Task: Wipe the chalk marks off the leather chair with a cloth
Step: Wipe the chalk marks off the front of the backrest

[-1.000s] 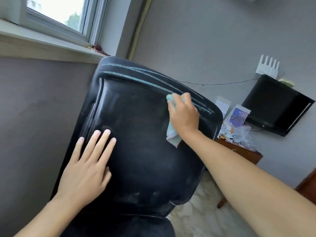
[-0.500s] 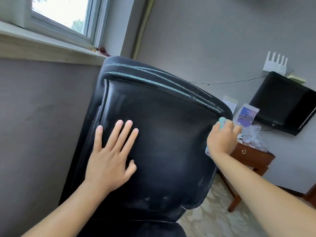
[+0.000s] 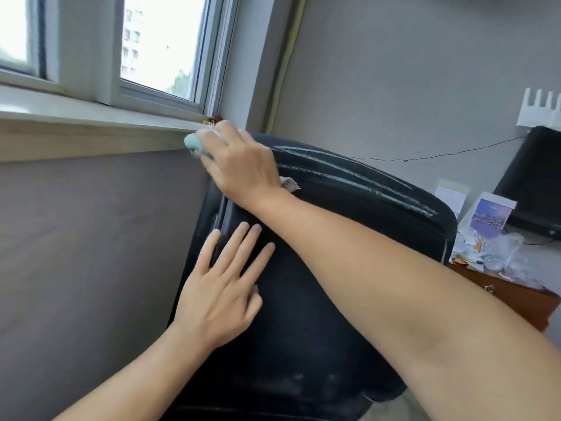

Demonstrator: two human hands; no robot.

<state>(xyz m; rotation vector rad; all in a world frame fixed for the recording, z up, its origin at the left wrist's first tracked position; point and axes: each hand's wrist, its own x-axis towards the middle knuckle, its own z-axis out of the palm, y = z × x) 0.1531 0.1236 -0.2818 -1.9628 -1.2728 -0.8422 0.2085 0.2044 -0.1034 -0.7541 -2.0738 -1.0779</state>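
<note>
The back of a black leather chair (image 3: 328,268) fills the middle of the head view. Pale teal chalk marks (image 3: 358,176) run in long streaks along its top edge. My right hand (image 3: 243,165) grips a light teal cloth (image 3: 192,142) at the chair's top left corner, the arm crossing the backrest. Most of the cloth is hidden under the hand; a corner pokes out at the wrist. My left hand (image 3: 221,293) rests flat on the left side of the backrest, fingers straight and spread.
A grey wall and a window sill (image 3: 91,126) stand close behind the chair's left. At the right, a wooden side table (image 3: 510,302) carries papers and plastic bags under a wall-mounted black screen (image 3: 534,174) and a white router.
My right hand has carried the cloth from the chair's right edge across to its top left corner. The left hand has stayed flat on the backrest. The view has swung left.
</note>
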